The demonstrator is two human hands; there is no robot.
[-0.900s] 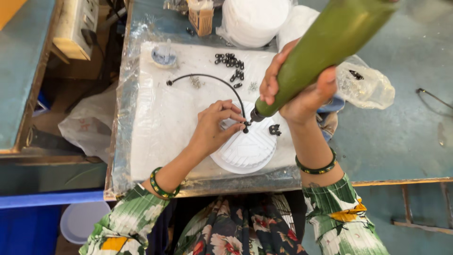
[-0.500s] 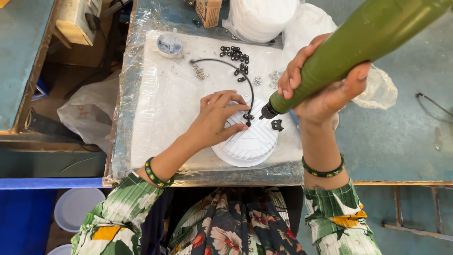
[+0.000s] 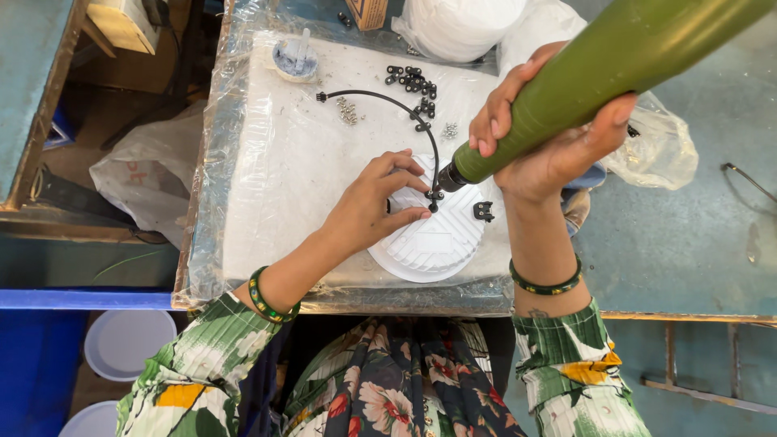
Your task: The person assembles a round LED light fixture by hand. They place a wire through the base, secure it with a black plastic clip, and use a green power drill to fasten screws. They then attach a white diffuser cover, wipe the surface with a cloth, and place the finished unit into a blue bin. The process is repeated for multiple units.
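Green-and-white leaf-print sleeves with yellow patches, a dark floral garment between them, and a green-black beaded bangle on each wrist.

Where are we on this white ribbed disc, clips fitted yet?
One black clip already sits on the white ribbed disc. In hand: the left hand pinches a clip on the black cable while the right hand presses the green driver onto it. Loose clips and screws remain.

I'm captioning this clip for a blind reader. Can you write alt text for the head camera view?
A person's right hand presses a green powered screwdriver onto a small black clip at the edge of a round white ribbed plastic disc, while the left hand steadies the clip. A thin black cable arcs across the plastic-wrapped white work board.
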